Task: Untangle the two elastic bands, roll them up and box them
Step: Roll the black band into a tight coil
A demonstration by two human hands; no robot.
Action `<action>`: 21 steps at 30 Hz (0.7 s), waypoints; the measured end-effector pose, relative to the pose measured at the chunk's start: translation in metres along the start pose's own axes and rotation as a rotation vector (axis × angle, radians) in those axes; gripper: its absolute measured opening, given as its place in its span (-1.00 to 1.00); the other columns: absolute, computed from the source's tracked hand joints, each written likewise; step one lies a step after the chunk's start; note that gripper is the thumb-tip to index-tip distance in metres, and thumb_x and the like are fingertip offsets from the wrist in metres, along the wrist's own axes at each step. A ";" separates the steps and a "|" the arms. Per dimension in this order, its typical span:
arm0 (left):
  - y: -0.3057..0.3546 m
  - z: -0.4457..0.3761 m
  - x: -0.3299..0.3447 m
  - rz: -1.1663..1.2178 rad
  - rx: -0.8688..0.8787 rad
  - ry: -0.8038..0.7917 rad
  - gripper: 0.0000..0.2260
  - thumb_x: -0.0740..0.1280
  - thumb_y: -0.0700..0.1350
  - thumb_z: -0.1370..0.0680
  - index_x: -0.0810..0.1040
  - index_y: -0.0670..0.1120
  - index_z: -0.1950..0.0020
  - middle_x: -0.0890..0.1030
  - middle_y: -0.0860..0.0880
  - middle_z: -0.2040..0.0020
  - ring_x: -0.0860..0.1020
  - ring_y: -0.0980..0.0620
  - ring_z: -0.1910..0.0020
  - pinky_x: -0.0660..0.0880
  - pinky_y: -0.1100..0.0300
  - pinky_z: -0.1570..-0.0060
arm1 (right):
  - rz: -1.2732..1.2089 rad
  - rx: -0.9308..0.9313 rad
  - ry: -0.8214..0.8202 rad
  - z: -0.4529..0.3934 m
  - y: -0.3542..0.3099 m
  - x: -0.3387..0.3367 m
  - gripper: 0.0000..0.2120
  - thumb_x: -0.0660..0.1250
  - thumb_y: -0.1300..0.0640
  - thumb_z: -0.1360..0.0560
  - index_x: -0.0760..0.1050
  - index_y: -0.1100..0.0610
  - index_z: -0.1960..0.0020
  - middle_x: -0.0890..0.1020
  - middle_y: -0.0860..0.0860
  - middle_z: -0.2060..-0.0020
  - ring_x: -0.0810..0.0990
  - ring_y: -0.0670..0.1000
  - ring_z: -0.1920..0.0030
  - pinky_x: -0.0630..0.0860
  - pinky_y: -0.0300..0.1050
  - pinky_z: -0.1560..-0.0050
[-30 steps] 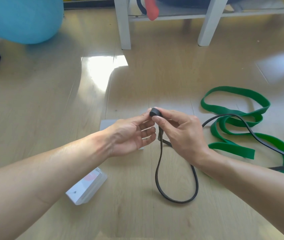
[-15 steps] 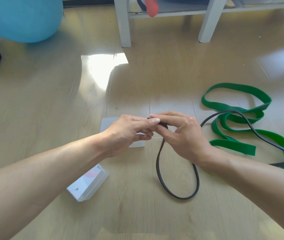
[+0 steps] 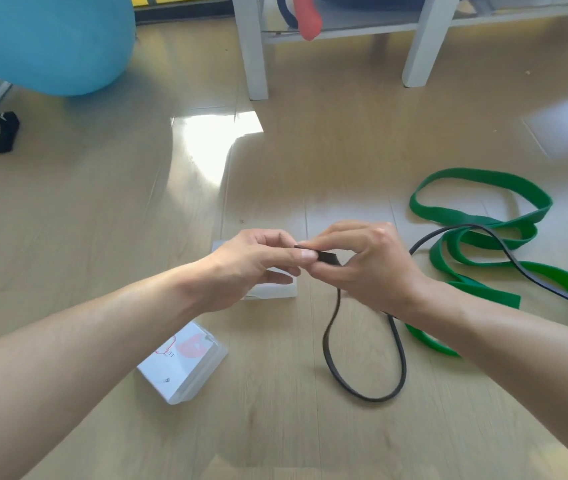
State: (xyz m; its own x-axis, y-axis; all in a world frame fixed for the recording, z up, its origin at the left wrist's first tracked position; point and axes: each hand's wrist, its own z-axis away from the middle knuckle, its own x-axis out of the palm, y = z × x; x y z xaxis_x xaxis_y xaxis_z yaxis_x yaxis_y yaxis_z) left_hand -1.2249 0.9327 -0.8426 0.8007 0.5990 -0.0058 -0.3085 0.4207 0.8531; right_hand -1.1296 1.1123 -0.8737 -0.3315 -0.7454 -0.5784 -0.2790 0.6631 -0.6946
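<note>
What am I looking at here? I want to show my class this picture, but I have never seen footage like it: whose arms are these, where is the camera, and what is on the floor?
No machine here: a person wears a camera on the head, looking down at their own bare arms. The left hand and right hand together pinch the flat end of a thin black band; the rest of it hangs in a loop onto the wooden floor and trails right across a wide green band lying there. A clear plastic box sits partly hidden under the hands, with its printed lid nearer the camera.
</note>
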 end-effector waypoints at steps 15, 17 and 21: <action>0.042 0.030 -0.001 -0.244 -0.033 0.186 -0.78 0.48 0.13 -0.51 0.79 0.02 0.00 0.76 0.06 0.01 0.67 0.08 0.01 0.61 0.06 -0.23 | 0.080 -0.036 0.081 -0.014 -0.012 -0.006 -0.91 0.51 0.07 -0.43 0.75 0.04 0.09 0.71 -0.07 0.28 0.63 -0.08 0.28 0.56 -0.09 0.28; 0.042 0.030 0.006 -0.320 -0.016 0.258 -0.83 0.55 0.14 -0.43 0.80 0.10 0.07 0.77 0.07 0.09 0.70 0.06 0.02 0.63 0.09 -0.18 | 0.162 -0.074 0.025 -0.012 -0.010 -0.007 -0.93 0.51 0.10 -0.42 0.75 0.02 0.10 0.70 -0.07 0.30 0.60 -0.05 0.30 0.54 -0.09 0.30; 0.031 0.025 0.018 -0.239 -0.018 0.236 -0.89 0.57 0.02 -0.42 0.81 0.06 0.08 0.78 0.00 0.09 0.68 0.11 0.09 0.63 0.12 -0.17 | 0.201 -0.107 0.018 -0.001 -0.007 -0.006 -0.89 0.46 0.09 -0.44 0.75 0.01 0.07 0.69 -0.08 0.26 0.59 -0.01 0.27 0.54 -0.08 0.31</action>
State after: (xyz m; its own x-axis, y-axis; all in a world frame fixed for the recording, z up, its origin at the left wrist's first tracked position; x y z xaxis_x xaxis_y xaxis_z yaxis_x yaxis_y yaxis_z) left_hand -1.2076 0.9393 -0.8036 0.7112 0.6221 -0.3273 -0.1367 0.5792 0.8037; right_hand -1.1267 1.1121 -0.8650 -0.4058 -0.5968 -0.6923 -0.2993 0.8024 -0.5163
